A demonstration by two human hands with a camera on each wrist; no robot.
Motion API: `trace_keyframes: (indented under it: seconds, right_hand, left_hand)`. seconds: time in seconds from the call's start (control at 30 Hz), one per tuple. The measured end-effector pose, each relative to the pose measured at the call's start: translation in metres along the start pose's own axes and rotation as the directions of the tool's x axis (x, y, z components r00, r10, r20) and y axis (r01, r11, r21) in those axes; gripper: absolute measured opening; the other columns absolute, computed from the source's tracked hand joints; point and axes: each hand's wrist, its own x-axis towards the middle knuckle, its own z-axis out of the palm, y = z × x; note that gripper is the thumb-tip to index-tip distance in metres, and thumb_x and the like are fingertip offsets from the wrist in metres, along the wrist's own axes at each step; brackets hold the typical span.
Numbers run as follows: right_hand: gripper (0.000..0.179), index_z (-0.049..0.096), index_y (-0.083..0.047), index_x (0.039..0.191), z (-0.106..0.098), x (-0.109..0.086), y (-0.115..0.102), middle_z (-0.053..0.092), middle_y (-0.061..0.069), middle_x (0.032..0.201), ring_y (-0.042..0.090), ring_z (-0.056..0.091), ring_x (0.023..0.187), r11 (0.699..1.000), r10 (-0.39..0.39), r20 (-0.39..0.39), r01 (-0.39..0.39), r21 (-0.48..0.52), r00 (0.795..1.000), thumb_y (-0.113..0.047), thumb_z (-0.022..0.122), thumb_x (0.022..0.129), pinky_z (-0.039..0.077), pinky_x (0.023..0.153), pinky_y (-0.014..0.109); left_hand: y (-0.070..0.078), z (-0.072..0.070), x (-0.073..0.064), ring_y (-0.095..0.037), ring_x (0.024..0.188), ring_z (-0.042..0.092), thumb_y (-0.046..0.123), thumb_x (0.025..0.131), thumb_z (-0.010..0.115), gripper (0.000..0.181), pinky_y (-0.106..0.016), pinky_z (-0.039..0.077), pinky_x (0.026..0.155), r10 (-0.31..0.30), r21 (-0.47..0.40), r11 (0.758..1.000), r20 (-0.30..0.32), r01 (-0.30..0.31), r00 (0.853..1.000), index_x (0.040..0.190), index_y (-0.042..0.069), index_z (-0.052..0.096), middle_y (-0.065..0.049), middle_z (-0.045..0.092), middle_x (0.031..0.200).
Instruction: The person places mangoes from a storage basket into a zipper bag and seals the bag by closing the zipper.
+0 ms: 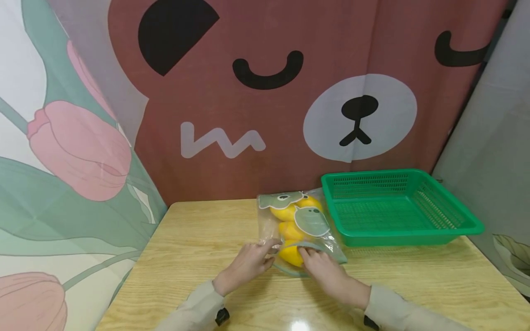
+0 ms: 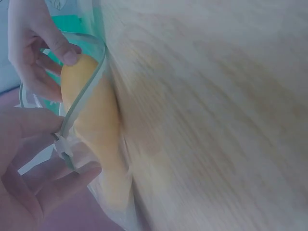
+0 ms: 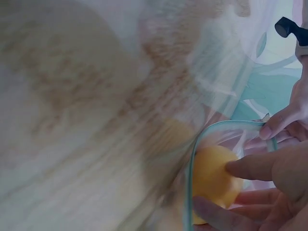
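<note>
A clear zip bag (image 1: 265, 225) with green animal prints lies on the table, holding several smooth, yellow lemon-like fruits (image 1: 285, 230). Its green-edged mouth faces me and gapes. My left hand (image 1: 250, 261) pinches the left side of that rim, at the white slider (image 2: 62, 146) in the left wrist view. Reaching into the mouth from the right, my right hand (image 1: 325, 271) grips the nearest yellow fruit (image 3: 216, 175), its thumb on top and its fingers round the side. This fruit is still within the bag's rim (image 3: 192, 168).
A green plastic basket (image 1: 403, 236) with mesh sides stands right of the bag, close beside it. Under both is a light wooden table (image 1: 198, 230). Behind hangs a brown curtain (image 1: 269, 110) with a bear's face, and a tulip-print cloth (image 1: 83, 147) hangs at the left.
</note>
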Motion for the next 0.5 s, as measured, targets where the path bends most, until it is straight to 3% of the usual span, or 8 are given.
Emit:
trace_keyframes:
  seconds: [0.17,0.27,0.5]
  right_hand:
    - [0.037,0.063,0.001,0.104,-0.005,-0.002,-0.008,0.065,0.014,0.087,0.024,0.063,0.062,0.983,-0.015,-0.03,0.009,-0.182,0.999,0.007,0.078,0.071,0.053,0.045,0.03]
    - [0.037,0.066,0.001,0.104,-0.011,-0.002,-0.014,0.067,0.013,0.09,0.023,0.066,0.066,0.985,-0.034,-0.049,0.025,-0.173,0.998,0.007,0.079,0.07,0.054,0.049,0.029]
    - [0.03,0.064,-0.003,0.086,-0.02,0.006,-0.022,0.064,0.006,0.084,0.017,0.062,0.062,0.987,-0.125,-0.115,0.112,-0.112,0.986,0.011,0.079,0.065,0.053,0.05,0.025]
  left_hand:
    - [0.0,0.0,-0.004,-0.003,0.053,0.061,-0.001,0.078,0.078,0.049,-0.006,0.028,0.041,-0.018,0.008,1.0,0.018,0.018,1.0,0.124,0.005,0.062,-0.005,0.075,0.101]
    - [0.0,-0.001,-0.007,0.0,0.051,0.056,0.004,0.081,0.079,0.041,-0.006,0.03,0.043,-0.043,-0.002,0.999,0.041,0.043,0.998,0.12,0.004,0.066,-0.006,0.075,0.1]
    - [-0.001,-0.007,-0.013,-0.004,0.07,0.068,0.013,0.083,0.08,0.03,-0.009,0.046,0.058,-0.089,-0.022,0.996,0.075,0.091,0.993,0.112,0.008,0.074,-0.005,0.074,0.102]
